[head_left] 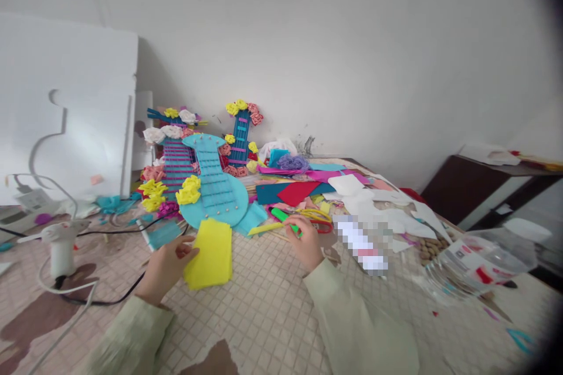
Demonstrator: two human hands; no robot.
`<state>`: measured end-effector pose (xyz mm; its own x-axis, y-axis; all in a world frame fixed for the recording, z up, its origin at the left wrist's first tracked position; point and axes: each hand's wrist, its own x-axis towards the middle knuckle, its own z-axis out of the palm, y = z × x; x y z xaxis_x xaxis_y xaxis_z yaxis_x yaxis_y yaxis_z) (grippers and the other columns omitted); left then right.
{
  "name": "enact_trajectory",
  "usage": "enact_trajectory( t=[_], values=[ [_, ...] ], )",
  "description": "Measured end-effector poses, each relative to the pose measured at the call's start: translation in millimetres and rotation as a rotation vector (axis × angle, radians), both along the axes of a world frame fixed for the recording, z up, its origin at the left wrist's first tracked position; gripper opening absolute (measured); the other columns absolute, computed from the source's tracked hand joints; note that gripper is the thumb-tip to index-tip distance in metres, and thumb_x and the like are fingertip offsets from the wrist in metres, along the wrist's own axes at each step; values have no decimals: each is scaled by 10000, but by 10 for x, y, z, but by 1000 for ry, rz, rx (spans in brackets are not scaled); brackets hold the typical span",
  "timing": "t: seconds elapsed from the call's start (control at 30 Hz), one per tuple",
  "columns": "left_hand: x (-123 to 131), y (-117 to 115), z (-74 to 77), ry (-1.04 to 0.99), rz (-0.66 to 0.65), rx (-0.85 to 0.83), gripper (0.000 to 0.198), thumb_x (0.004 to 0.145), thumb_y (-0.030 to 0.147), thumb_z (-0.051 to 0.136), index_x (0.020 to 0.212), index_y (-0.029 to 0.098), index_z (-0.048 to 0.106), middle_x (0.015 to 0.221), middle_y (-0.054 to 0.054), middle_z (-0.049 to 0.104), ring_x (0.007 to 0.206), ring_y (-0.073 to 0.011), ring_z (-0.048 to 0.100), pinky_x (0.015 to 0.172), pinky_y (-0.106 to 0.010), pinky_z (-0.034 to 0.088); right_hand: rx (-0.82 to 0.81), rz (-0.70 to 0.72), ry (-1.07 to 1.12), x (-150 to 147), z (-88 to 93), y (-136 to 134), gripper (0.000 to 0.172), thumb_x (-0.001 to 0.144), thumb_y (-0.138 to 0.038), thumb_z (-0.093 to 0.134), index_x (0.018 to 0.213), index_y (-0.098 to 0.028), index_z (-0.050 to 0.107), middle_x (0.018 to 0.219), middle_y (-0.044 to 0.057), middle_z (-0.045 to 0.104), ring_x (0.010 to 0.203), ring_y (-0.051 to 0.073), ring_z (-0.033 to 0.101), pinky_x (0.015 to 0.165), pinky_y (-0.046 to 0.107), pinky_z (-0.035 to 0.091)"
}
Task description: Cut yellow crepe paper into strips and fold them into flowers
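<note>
In the head view my left hand (169,262) is at the left edge of a stack of thin yellow paper (210,258), fingers curled and thumb tip on it. My right hand (305,240) is closed around a bright green marker (278,214), whose far end points up and left. Beside the right hand lie red-handled scissors (324,227) and a narrow yellow strip (266,228). Behind the yellow paper a light-blue guitar-shaped piece (215,187) leans back, with dark strings and yellow paper flowers (189,190) at its side.
A white glue gun (61,246) with its cables stands at left. More flower-trimmed instrument shapes (240,135) lean on the wall. Coloured sheets (299,192) and white scraps (373,208) cover the back right. A clear plastic jar (479,263) lies at right.
</note>
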<state>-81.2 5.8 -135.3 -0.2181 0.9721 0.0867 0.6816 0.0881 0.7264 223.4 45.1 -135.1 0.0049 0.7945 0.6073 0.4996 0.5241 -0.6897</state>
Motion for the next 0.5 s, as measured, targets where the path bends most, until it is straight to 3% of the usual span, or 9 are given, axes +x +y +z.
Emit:
enact_trajectory(
  t=[0.17, 0.3, 0.4, 0.5],
  values=[
    [-85, 2, 20, -57, 45, 48, 261, 598, 410, 553, 736, 196, 612, 683, -52, 684, 695, -254, 623, 622, -317, 447, -38, 15, 25, 11, -16, -65, 132, 749, -191, 488, 753, -179, 619, 849, 78, 609, 842, 209, 538, 657, 298, 420],
    [-69, -34, 136, -126, 89, 97, 201, 543, 391, 584, 627, 209, 596, 660, -51, 658, 697, -261, 588, 636, -325, 425, -60, 37, 53, 12, -20, -79, 125, 744, -203, 493, 740, -182, 616, 844, 73, 609, 844, 210, 536, 684, 311, 423],
    [44, -99, 276, -241, 89, 123, 240, 534, 419, 593, 659, 215, 569, 681, -27, 629, 717, -236, 565, 644, -303, 422, -83, 73, 80, 7, -17, -82, 124, 745, -214, 495, 735, -181, 614, 831, 75, 608, 831, 213, 540, 691, 320, 430],
    [262, -199, 409, -425, 6, 97, 268, 595, 470, 522, 698, 224, 490, 660, 12, 578, 660, -190, 557, 590, -272, 433, -134, 164, 99, -11, 0, -116, 130, 771, -244, 491, 769, -183, 606, 782, 60, 624, 697, 178, 571, 608, 290, 451]
  ],
)
